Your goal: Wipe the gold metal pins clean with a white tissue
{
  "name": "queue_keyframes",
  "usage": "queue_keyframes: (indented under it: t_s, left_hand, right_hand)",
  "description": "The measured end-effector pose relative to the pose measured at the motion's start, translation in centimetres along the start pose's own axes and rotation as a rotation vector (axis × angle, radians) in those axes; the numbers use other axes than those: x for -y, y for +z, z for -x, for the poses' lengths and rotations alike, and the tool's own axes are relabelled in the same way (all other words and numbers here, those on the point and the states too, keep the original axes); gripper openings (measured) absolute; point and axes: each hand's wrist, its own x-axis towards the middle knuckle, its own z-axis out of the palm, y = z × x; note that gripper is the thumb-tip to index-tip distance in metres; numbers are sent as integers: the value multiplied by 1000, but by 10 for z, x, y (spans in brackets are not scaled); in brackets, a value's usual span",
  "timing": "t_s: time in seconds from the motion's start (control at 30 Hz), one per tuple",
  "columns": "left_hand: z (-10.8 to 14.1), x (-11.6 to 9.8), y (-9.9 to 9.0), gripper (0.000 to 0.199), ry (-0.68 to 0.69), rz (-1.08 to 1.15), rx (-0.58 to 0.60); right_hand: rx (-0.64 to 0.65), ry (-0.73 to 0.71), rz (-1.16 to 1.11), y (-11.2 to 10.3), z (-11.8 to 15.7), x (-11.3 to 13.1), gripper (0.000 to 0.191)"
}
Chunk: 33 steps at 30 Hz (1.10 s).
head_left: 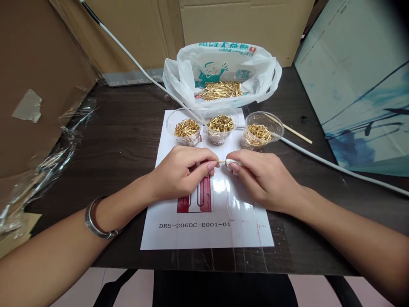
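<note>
My left hand (188, 170) pinches one end of a thin gold-coloured pin (221, 162) between thumb and fingertips. At the pin's other end, my right hand (263, 177) is closed on a small piece of white material (230, 163). Both hands hover over a white printed sheet (194, 236). Just beyond them stand a left plastic cup (185, 129), a middle cup (220, 125) and a right cup (261, 130), each holding small gold-coloured metal parts. The right cup is tilted. Behind the cups, a white plastic bag (223, 72) lies open with many gold-coloured pins (222, 90) inside.
A wooden stick (292, 130) lies beside the right cup. A white cable (134, 59) crosses the dark table (121, 123) behind the cups and runs right. Cardboard (246, 25) stands at the back and left, a painted panel (358, 94) at the right.
</note>
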Motion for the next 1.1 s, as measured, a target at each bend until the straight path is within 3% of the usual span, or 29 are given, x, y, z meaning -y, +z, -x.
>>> queue_keyframes:
  t_s: [1.1]
  left_hand:
    - [3,-5,4,16,-50,20,-15]
  right_hand:
    - [84,3,-100,2,-2,0,24]
